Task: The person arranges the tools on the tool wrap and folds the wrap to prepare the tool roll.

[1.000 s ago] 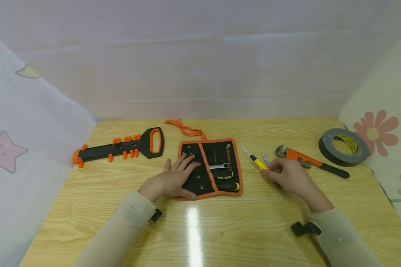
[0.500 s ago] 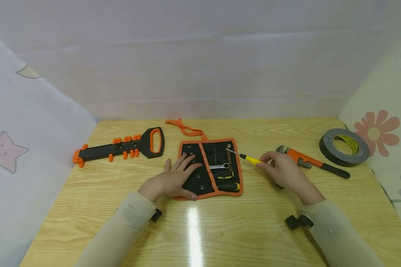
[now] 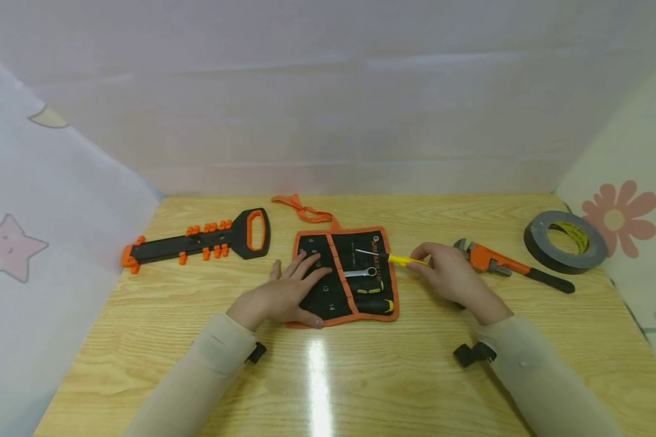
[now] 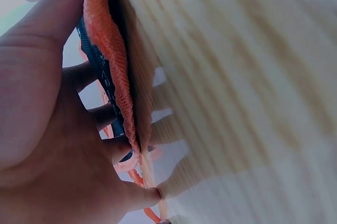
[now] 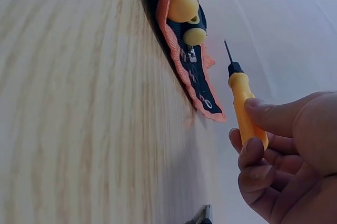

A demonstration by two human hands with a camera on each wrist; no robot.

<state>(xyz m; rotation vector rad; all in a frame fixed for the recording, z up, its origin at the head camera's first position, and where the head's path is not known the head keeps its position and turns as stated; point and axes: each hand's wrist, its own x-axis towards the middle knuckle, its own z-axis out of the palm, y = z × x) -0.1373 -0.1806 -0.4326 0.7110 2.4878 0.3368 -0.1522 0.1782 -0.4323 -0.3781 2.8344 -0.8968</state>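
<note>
A black tool pouch (image 3: 336,295) with orange edging lies unrolled on the table. My left hand (image 3: 281,297) rests on its numbered left half, fingers spread; the left wrist view shows the palm (image 4: 58,124) beside the orange edge. My right hand (image 3: 451,276) pinches the yellow handle of a screwdriver (image 5: 242,103) between thumb and fingers. In the head view the shaft points left over the pouch's right half; the right wrist view shows it raised above the pouch. A combination wrench (image 3: 361,272) and black-and-yellow handles (image 3: 374,306) sit in the pouch pockets.
An orange pipe wrench (image 3: 494,260) lies right of my right hand, with a tape roll (image 3: 565,243) beyond. A black rack with orange clips (image 3: 191,244) is at the left. A metal tool's end (image 5: 205,214) shows under the right hand. An orange strap (image 3: 306,212) trails behind the pouch.
My right hand has carried the screwdriver leftward from beside the pipe wrench, bringing its shaft over the pouch. The left hand has stayed in place.
</note>
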